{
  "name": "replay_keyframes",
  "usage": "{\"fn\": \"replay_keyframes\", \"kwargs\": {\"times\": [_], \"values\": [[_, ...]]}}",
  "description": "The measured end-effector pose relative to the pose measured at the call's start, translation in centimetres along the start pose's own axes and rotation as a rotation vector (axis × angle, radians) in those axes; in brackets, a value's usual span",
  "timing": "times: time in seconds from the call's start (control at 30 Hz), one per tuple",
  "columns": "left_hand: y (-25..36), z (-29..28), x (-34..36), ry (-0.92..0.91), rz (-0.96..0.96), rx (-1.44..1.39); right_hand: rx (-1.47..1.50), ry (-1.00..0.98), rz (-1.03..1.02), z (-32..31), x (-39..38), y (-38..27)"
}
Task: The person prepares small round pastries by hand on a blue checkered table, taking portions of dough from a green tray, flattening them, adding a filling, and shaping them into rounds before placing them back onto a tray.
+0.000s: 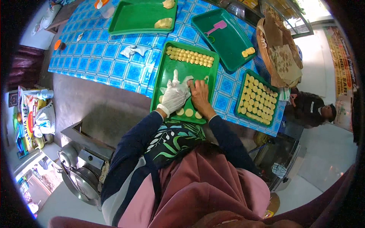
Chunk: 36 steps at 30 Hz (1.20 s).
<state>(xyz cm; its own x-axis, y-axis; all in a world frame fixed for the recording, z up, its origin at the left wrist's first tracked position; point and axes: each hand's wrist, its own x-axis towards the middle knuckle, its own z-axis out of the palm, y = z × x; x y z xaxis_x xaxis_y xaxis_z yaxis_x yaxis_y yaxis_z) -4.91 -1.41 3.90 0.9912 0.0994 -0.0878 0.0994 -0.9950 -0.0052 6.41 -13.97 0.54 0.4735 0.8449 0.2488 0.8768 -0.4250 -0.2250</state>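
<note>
In the head view, at the centre of the frame, the left hand (174,95) wears a white disposable glove, presumably to keep the dough clean, and rests palm down, fingers spread loosely and grasping nothing that shows, on the green tray (171,70) nearest the person; the bare right hand (199,95) lies just beside it, touching it, fingers bent down onto the tray floor, but whether they pinch a piece I cannot tell, since the fingertips are hidden; the small round yellow dough pieces (189,112) sit at the tray's lower edge, just under both wrists, close at hand, while two neat rows of finished dough balls (190,57) line the far end, likely filled from the back so the near part stays free for working; right of centre a smaller green tray (243,95) is packed full in tidy rows, set aside at the surface's corner; in the upper right a further green tray (228,41) holds a pink scoop-like tool (216,27) and a pair of yellow pieces; at the top centre another green tray (133,19) carries lumps of raw dough (163,23), the stock kept out of the way; all stand on a surface covered by a blue checked cloth (95,57); a crumpled white wrapper (133,50) lies left of the working tray; at the right edge another person (310,110) sits low beside a round basket lined with brown paper (281,53).
</note>
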Motion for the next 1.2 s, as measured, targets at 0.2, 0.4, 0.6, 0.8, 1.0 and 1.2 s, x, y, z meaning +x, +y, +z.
{"fn": "replay_keyframes", "kwargs": {"times": [0.2,0.4,0.6,0.8,1.0,1.2], "values": [[-1.5,1.3,0.3,0.209,-0.002,-0.107,-0.031,-0.156,-0.086,-1.4,3.3,1.7],[-3.0,0.3,-3.0,0.031,-0.138,-0.097,-0.236,0.171,-0.108,2.6,9.4,1.5],[-1.5,2.0,-2.6,-0.044,0.009,0.14,-0.113,0.112,-0.276,6.9,7.7,2.7],[-2.1,2.3,-1.1,0.041,-0.023,0.31,-0.148,0.194,-0.198,4.3,8.1,2.2],[-1.0,0.4,-1.1,0.096,0.006,0.398,-0.05,0.122,-0.042,3.9,8.5,0.7],[-1.7,2.9,-0.1,0.203,0.043,0.413,-0.178,0.338,-0.225,5.6,6.9,1.4]]}}
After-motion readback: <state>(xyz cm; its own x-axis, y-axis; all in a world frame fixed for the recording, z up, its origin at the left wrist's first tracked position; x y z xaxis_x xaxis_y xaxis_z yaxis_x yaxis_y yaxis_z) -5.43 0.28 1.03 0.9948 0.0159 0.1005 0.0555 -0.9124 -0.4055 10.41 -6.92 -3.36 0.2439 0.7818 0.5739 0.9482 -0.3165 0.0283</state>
